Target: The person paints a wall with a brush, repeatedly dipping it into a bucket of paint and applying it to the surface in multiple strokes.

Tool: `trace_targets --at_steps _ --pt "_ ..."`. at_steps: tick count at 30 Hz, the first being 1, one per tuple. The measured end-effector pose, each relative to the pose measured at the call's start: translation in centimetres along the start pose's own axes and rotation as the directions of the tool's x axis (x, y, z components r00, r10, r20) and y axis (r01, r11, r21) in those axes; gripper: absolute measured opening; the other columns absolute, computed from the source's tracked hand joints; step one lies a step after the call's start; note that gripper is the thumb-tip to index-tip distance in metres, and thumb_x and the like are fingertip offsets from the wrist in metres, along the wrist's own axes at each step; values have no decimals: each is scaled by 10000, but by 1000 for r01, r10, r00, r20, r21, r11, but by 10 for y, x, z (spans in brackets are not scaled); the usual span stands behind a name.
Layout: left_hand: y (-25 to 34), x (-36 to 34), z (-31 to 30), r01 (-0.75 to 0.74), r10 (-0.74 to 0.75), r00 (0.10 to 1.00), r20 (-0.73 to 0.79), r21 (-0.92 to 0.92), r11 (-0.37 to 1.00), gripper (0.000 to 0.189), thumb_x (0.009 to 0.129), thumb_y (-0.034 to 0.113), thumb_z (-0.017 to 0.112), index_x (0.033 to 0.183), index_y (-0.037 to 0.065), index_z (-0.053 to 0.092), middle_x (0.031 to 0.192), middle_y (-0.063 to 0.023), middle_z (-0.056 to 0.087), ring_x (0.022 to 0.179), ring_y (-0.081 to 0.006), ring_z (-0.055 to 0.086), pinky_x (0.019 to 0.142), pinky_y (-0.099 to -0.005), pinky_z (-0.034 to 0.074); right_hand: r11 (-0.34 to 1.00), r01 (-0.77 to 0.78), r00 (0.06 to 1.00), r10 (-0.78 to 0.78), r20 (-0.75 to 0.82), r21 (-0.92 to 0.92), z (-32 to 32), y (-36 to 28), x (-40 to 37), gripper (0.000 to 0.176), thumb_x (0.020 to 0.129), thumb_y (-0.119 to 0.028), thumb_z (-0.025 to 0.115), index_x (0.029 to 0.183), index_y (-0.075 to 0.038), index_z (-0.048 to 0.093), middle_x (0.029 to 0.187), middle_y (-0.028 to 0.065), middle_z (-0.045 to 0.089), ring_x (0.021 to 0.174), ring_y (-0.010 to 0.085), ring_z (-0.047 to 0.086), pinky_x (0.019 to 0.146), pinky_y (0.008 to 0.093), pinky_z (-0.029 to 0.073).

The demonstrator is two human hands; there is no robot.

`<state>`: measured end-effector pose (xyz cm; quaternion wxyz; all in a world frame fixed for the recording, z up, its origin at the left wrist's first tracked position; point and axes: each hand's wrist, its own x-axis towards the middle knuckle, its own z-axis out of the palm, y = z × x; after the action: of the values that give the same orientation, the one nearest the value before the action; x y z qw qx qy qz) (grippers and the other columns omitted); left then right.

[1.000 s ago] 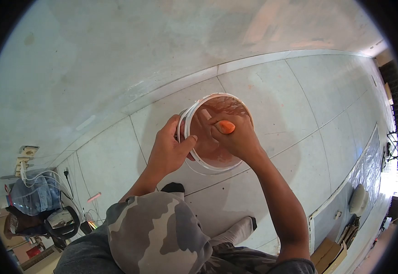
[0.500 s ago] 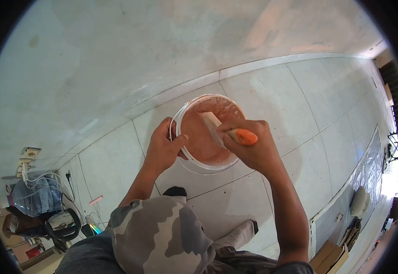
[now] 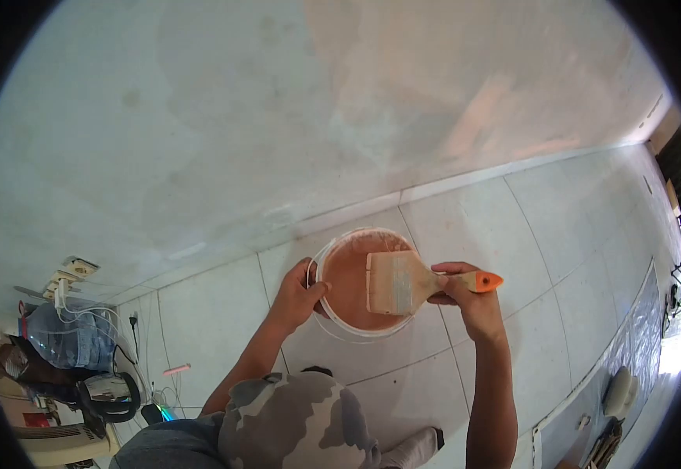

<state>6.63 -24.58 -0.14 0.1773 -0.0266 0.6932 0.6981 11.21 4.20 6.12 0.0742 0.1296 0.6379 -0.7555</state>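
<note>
My left hand (image 3: 301, 295) grips the left rim of a white bucket (image 3: 371, 334), thumb inside and fingers around the outer wall. Salmon-coloured paint (image 3: 346, 273) fills part of the bucket and coats its inner wall. In my right hand (image 3: 465, 295) is a wide paintbrush (image 3: 399, 283) with an orange-tipped handle, its fingers closed around the handle. The brush lies nearly flat over the bucket's opening, its paint-coated bristles pointing left above the paint. The bucket's thin wire handle hangs along its left side.
Ahead rises a pale wall (image 3: 239, 117) with salmon patches at right. Floor tiles (image 3: 504, 234) lie below. At left are a wall socket (image 3: 81, 267) with plugs and cables, a large clear water bottle (image 3: 71, 336) and a kettle (image 3: 110, 397). Plastic sheeting (image 3: 622, 352) lies at right.
My right hand has lifted the paintbrush out of the paint and turned it flat over the bucket. My left hand keeps its hold on the rim. The view has tilted up toward the wall.
</note>
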Motion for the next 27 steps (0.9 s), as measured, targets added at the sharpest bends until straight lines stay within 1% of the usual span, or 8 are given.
trace_targets --at_steps 4,9,14,16,20,23,25,27 --pt "-3 4 -7 20 -19 1000 17 -28 999 128 842 59 573 934 46 486 793 -24 519 622 -123 598 499 -304 586 991 25 1000 -25 -4 129 -6 25 8 262 870 -81 589 1081 74 596 945 153 654 854 217 670 779 333 588" --pt "-14 5 -13 48 -48 999 12 -25 999 179 828 59 567 999 43 514 802 -13 535 613 -102 580 469 -262 541 900 73 996 -89 17 430 -12 60 18 297 909 -139 556 1130 58 564 984 161 651 900 237 668 841 379 570" --pt "-15 3 -14 18 -19 1000 -15 -66 998 218 824 63 564 1038 41 523 788 -10 547 601 -87 550 477 -238 508 830 79 993 -117 33 553 -15 91 23 297 922 -182 557 1141 17 581 1043 156 654 918 248 672 841 379 571" --pt "-15 3 -15 32 -33 999 -11 -66 997 219 825 65 565 1038 42 522 791 -10 549 609 -87 552 475 -239 505 741 99 992 -127 -6 664 -14 94 23 295 923 -198 565 1148 -9 587 1054 145 656 927 248 673 852 379 566" --pt "-19 6 -21 47 -46 999 6 -42 998 230 819 67 567 1042 37 518 818 -18 552 631 -93 557 478 -249 513 695 113 986 -166 5 710 -18 99 27 300 924 -208 567 1159 -24 587 1089 141 649 970 249 661 895 394 545" --pt "-23 8 -23 55 -54 998 13 -50 997 238 811 62 566 1043 36 516 819 -23 553 634 -103 564 480 -267 530 657 182 974 -223 -41 732 -15 88 32 322 928 -215 565 1183 -20 571 1141 139 626 1020 244 640 931 408 522" --pt "-18 7 -21 53 -53 998 18 -37 998 241 805 57 563 1041 33 516 814 -24 553 635 -106 565 480 -273 531 628 319 948 -225 -226 710 -13 73 42 384 932 -226 559 1228 17 527 1182 143 595 1046 248 621 950 416 507" --pt "-13 3 -20 56 -56 998 22 -15 998 245 800 52 560 1039 31 515 810 -25 553 635 -109 566 480 -278 532 604 417 908 -253 -333 679 -15 59 59 405 935 -216 550 1242 45 502 1181 151 587 1039 251 620 944 408 513"
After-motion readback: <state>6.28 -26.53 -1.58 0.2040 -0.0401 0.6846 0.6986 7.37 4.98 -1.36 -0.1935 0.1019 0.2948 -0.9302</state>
